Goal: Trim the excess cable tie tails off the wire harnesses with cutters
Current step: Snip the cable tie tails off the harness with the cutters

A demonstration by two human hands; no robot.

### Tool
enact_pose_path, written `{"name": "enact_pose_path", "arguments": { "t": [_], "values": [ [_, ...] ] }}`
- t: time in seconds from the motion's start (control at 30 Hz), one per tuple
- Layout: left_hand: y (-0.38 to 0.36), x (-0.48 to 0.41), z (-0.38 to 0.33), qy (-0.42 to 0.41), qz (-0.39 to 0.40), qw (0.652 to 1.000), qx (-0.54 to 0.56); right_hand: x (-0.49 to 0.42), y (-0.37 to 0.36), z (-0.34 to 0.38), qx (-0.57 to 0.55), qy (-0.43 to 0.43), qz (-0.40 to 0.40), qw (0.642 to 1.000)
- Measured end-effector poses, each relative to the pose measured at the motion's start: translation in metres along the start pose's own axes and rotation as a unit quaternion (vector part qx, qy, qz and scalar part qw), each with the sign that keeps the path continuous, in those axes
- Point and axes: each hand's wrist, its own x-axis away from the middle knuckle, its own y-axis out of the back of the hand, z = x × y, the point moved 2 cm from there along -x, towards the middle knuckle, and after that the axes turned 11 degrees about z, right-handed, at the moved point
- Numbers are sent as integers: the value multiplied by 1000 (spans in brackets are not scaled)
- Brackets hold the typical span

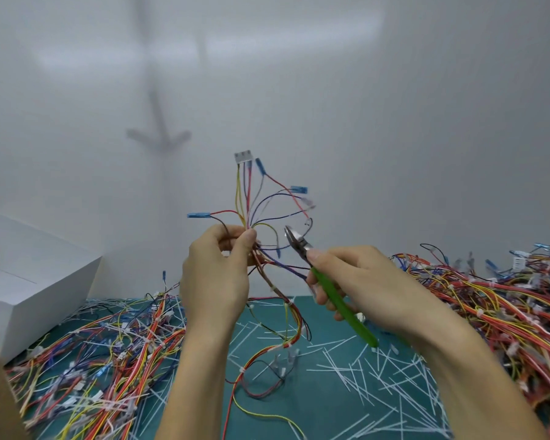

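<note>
My left hand (216,274) pinches a wire harness (261,201) upright above the mat, thumb and fingers closed on the bundle where its coloured wires fan out to blue terminals and a white connector (243,156). The harness tail hangs down to the mat, with white cable ties (289,302) along it. My right hand (359,287) grips green-handled cutters (337,296). Their metal jaws (294,238) point up and left, just right of the pinched bundle, a small gap away from it.
A green cutting mat (324,401) is strewn with cut white tie tails (362,369). Heaps of wire harnesses lie at left (102,360) and right (502,306). A white box (29,296) stands at far left; a white wall is behind.
</note>
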Motion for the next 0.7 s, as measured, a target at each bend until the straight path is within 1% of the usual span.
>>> {"name": "enact_pose_path", "arguments": {
  "t": [0.1,0.2,0.33,0.4,0.47,0.63,0.7],
  "values": [
    [8,-1,2,21,-31,993,-109,2,6,-1,20,1,-11,1000],
    [13,-2,2,30,-29,992,-122,3,9,-2,46,4,-20,999],
    [15,-5,2,16,-8,997,-73,1,9,0,87,21,-72,993],
    [13,-4,-1,1,2,1000,-23,2,7,2,125,26,-115,985],
    [10,-2,-2,-2,13,1000,20,1,3,4,152,34,-140,978],
    [2,-1,-2,31,58,992,108,-6,-8,3,183,42,-152,970],
    [2,-2,-3,49,94,982,159,-7,-9,1,161,45,-174,970]
  ]
}}
